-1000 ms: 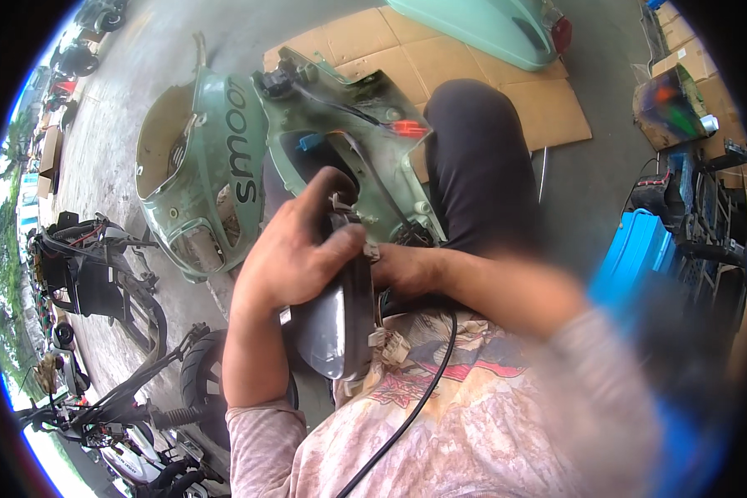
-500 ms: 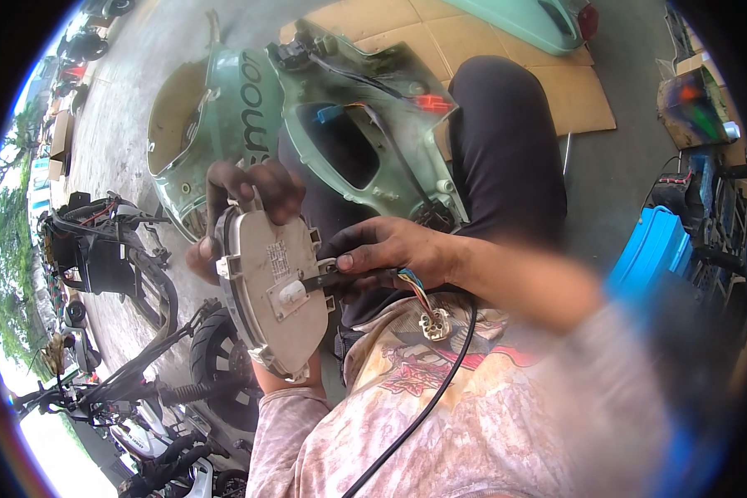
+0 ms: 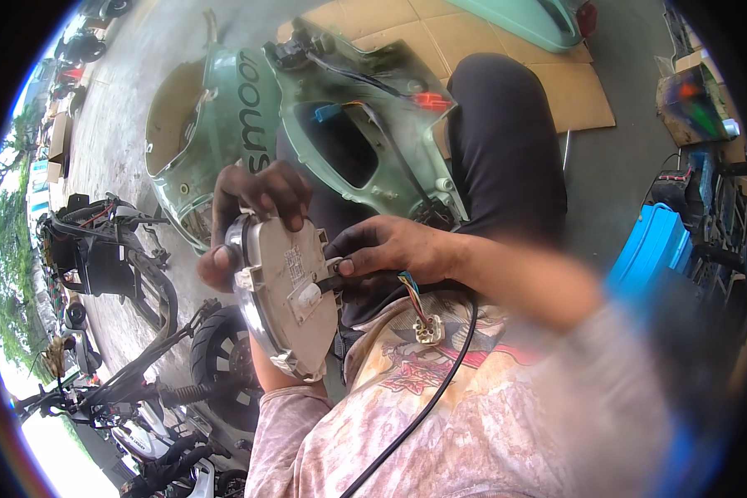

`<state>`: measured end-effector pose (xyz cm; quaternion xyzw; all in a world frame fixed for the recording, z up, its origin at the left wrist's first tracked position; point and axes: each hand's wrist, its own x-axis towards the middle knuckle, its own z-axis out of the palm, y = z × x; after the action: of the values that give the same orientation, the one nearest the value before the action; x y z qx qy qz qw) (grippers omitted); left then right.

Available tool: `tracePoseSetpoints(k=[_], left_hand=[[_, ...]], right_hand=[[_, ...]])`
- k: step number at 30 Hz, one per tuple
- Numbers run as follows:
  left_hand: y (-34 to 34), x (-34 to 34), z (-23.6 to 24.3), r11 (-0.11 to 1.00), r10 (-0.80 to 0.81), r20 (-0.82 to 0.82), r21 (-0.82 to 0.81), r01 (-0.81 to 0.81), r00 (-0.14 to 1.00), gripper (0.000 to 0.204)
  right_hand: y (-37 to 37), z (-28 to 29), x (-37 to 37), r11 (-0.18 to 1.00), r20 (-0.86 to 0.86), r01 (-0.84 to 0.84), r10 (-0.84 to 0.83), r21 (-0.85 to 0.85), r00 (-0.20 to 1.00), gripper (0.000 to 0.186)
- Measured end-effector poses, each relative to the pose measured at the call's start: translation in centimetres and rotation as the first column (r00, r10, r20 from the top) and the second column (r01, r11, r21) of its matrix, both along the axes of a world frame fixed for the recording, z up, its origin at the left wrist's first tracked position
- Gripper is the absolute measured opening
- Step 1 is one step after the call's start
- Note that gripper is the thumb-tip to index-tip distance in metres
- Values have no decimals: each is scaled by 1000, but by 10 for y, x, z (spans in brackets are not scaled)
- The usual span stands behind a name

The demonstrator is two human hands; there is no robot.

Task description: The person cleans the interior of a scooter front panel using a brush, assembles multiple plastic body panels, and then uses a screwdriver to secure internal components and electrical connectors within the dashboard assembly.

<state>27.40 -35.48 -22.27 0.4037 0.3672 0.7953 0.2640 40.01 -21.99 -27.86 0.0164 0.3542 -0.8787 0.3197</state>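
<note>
A scooter instrument cluster [image 3: 278, 264], its off-white back turned up, is held over my lap, tilted. My left hand [image 3: 261, 197] grips it with fingers over the top edge and thumb on the left rim; the front face is hidden. From a pale boot on the back comes a short black cable, which my right hand [image 3: 394, 249] pinches close to the cluster's right edge. Past that hand, coloured wires [image 3: 410, 290] emerge and end in a white plug [image 3: 428, 330], hanging loose over my shirt. What lies under the right fingers is partly hidden.
A green body panel [image 3: 373, 108] with an opening, dark cables and a red connector [image 3: 432, 101] lies by my knees. Another green panel [image 3: 216, 124] is left of it. Cardboard [image 3: 473, 50] covers the floor ahead. Motorcycle parts [image 3: 100, 249] stand left, a blue box [image 3: 651, 249] right.
The instrument cluster has shifted slightly right and tilted, showing more of its rim. My left hand moved right with it; my right hand keeps its pinch on the cable.
</note>
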Motion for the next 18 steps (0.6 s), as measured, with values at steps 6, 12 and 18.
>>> tracePoseSetpoints(k=[6,12,18], left_hand=[[-12,4,-3,976,216,24,-42,-215,976,65],[-43,35,11,916,216,76,-361,-175,973,91],[-69,66,-20,663,749,383,-463,-589,542,73]], right_hand=[[8,4,0,993,-22,100,-99,59,995,34],[15,14,3,916,-176,384,-361,117,916,32],[26,38,9,913,-215,402,-380,71,900,26]])
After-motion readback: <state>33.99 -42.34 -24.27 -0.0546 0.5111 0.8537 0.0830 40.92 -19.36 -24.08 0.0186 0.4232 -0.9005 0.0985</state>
